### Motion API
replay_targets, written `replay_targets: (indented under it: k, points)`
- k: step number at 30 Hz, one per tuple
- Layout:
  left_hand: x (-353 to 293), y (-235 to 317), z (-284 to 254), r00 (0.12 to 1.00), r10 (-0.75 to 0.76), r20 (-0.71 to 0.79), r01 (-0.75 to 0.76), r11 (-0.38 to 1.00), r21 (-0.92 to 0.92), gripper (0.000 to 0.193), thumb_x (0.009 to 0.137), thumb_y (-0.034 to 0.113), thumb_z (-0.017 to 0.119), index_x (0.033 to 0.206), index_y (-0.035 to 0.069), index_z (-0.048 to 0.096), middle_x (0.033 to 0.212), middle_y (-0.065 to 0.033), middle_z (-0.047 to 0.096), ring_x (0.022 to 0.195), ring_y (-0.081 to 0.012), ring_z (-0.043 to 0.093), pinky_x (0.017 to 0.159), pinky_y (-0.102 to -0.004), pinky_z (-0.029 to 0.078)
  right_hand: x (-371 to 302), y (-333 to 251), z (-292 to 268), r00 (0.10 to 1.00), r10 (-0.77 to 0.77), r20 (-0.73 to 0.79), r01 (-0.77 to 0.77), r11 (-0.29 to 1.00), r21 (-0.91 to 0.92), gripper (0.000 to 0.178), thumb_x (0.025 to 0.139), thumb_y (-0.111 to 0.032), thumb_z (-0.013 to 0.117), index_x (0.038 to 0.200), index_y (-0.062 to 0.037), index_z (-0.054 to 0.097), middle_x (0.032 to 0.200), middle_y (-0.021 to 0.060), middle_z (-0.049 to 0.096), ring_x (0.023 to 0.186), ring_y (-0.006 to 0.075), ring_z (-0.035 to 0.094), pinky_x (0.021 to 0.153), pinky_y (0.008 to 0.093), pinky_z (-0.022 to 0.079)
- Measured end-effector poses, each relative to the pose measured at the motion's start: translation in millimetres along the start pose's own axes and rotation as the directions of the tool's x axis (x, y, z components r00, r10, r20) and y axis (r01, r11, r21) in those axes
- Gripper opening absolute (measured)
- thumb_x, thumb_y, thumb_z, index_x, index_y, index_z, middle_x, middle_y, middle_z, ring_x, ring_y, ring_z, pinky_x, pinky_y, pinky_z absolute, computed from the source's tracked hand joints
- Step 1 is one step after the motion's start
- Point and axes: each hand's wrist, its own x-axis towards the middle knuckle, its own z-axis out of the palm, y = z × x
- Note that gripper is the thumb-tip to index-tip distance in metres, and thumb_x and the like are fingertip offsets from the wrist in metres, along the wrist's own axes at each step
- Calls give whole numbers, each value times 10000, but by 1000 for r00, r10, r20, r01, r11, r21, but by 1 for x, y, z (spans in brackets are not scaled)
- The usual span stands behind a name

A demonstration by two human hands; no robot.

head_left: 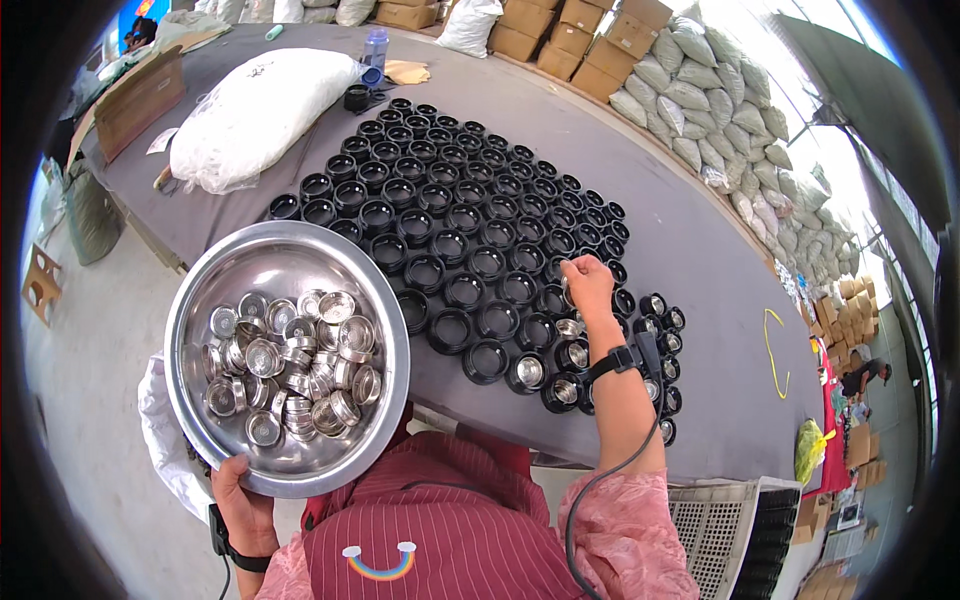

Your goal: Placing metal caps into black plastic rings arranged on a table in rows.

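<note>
My left hand [243, 507] grips the lower rim of a wide steel basin [187, 375], held over the near left edge of the table. Inside the basin lies a heap of small round silver metal cups [263, 357]. My right hand [590, 287] is closed in a pinch over the rows of black ring-shaped cups [485, 361], at their right side. A bit of silver metal shows under its fingertips, mostly hidden by the hand. Several black cups nearest me and to the right have a silver cup [530, 371] seated inside; those to the left and behind show dark insides.
The rows stand on a grey-covered table [680, 290]. A big white sack [262, 115], a blue bottle [375, 48] and cardboard [140, 95] lie at the back left. A yellow cord [770, 352] is on the right. Stacked sacks [690, 95] and cartons [570, 40] line the far side.
</note>
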Motion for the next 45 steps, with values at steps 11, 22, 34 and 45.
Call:
replay_targets:
  k: [11, 22, 34, 45]
  points:
    - [-3, 14, 16, 990, -120, -75, 103, 974, -200, 441, 787, 31, 569, 1227, 4, 544, 1132, -83, 624, 987, -221, 630, 912, -377, 514, -1, 5, 0, 983, 70, 172, -46, 989, -140, 285, 761, -277, 801, 877, -28, 723, 769, 69, 708, 695, 164, 645, 687, 314, 511]
    - [-3, 10, 14, 989, -115, -91, 89, 963, -253, 392, 800, 24, 560, 1191, 3, 561, 1099, -75, 629, 977, -205, 624, 910, -367, 509, -34, -22, -30, 974, -83, 210, 121, 976, -179, 203, 769, -243, 747, 862, -63, 731, 803, 71, 681, 707, 180, 631, 677, 315, 502]
    - [2, 9, 18, 995, -96, -24, 87, 964, -252, 348, 792, 24, 567, 1137, -17, 589, 1078, -79, 648, 956, -202, 641, 903, -361, 521, -96, -43, -46, 873, -283, 398, 379, 906, -187, 157, 748, -137, 698, 896, -87, 711, 1010, 79, 640, 944, 290, 639, 804, 387, 519]
    - [-1, 13, 25, 995, -89, -48, 73, 962, -265, 422, 791, 30, 573, 1212, 2, 561, 1127, -86, 638, 990, -212, 637, 921, -367, 517, -97, -24, -54, 920, -208, 333, 359, 789, -498, 140, 777, -133, 686, 902, -76, 709, 1067, 73, 628, 929, 293, 643, 796, 403, 519]
